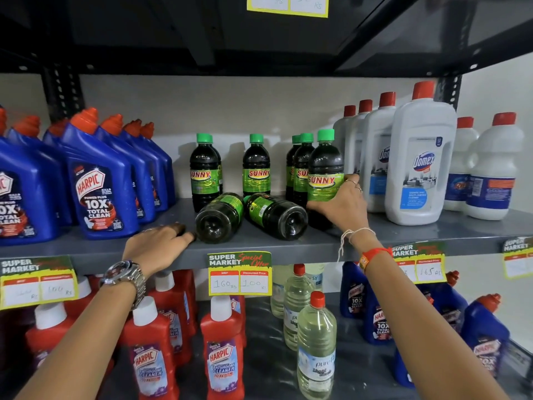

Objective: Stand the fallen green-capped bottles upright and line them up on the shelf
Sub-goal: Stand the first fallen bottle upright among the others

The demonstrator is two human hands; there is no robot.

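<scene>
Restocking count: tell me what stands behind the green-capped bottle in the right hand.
Behind the held bottle, gripped by the right hand, two more green-capped bottles stand in file. Anything further back is hidden.

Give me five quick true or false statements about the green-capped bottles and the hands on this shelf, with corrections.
1. Two green-capped bottles lie on their sides. True: fallen bottle one and fallen bottle two.
2. The right hand grips an upright bottle. True.
3. The left hand holds a blue bottle. False: it rests on the shelf edge beside a fallen bottle.
4. The fallen bottles' caps point toward the camera. False: their bases do.
5. White bottles stand right of the green-capped ones. True.
</scene>
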